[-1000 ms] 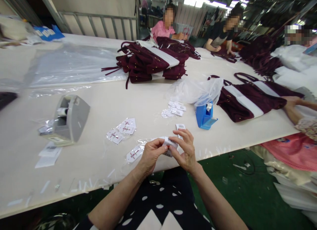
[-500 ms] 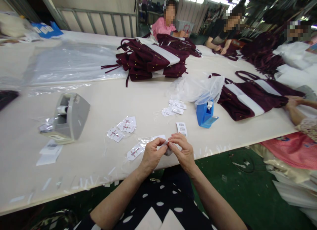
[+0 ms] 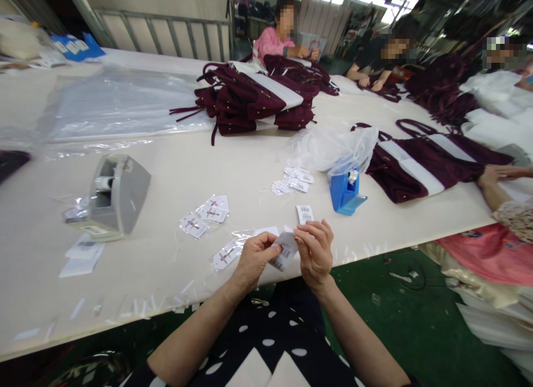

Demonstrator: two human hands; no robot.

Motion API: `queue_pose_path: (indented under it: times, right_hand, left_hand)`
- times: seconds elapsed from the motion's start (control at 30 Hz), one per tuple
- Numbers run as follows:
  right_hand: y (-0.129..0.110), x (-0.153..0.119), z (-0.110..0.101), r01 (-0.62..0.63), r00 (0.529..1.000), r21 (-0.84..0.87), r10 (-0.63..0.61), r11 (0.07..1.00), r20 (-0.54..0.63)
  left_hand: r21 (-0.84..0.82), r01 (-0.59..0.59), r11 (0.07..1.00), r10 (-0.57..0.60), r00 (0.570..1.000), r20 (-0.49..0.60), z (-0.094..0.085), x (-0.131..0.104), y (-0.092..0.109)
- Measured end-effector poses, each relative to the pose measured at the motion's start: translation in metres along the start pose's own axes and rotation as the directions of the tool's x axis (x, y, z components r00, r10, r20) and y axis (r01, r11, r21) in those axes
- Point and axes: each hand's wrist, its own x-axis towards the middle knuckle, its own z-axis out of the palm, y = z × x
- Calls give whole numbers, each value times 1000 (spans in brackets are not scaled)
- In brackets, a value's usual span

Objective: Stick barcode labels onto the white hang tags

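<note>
My left hand (image 3: 255, 260) pinches a clear-wrapped barcode tag (image 3: 285, 252) between thumb and fingers, just above the table's front edge. At the tag's upper right edge is my right hand (image 3: 314, 254), thumb and curled fingers closed on that edge. Behind it lies a white barcode sticker sheet (image 3: 305, 214). Left of my hands, a bagged tag with a red cross-shaped print (image 3: 226, 256) lies flat, partly beside a white slip. Farther left rest a few similar printed tags (image 3: 212, 210). A small pile of white barcode tags with strings (image 3: 293, 180) sits beyond my hands.
A grey tape dispenser (image 3: 125, 195) stands left and a blue one (image 3: 346, 194) right. Dark maroon bags lie in a stack (image 3: 258, 101) and at right (image 3: 412, 167), where another person's hand (image 3: 493, 181) rests. Clear plastic sheets (image 3: 125, 106) cover the back left. Co-workers sit across.
The barcode tag has turned so its printed face shows more. My right hand has shifted slightly right and up, and its fingers have tilted; my left hand keeps its pinch.
</note>
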Motion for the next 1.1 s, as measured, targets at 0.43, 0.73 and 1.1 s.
queue_pose_path:
  times: [0.43,0.73,1.1]
  right_hand:
    - [13,8,-25,33,986,-164,-5,986,169]
    - [18,16,-28,112,977,-133,-85,985,194]
    - [13,15,-22,168,944,80,-183,983,275]
  left_hand:
    - [322,-70,944,179,930,-322,-50,55,11]
    - [200,45,979,-73,989,132,-13,-8,49]
    - [197,60,979,-65,998,20,-11,-16,46]
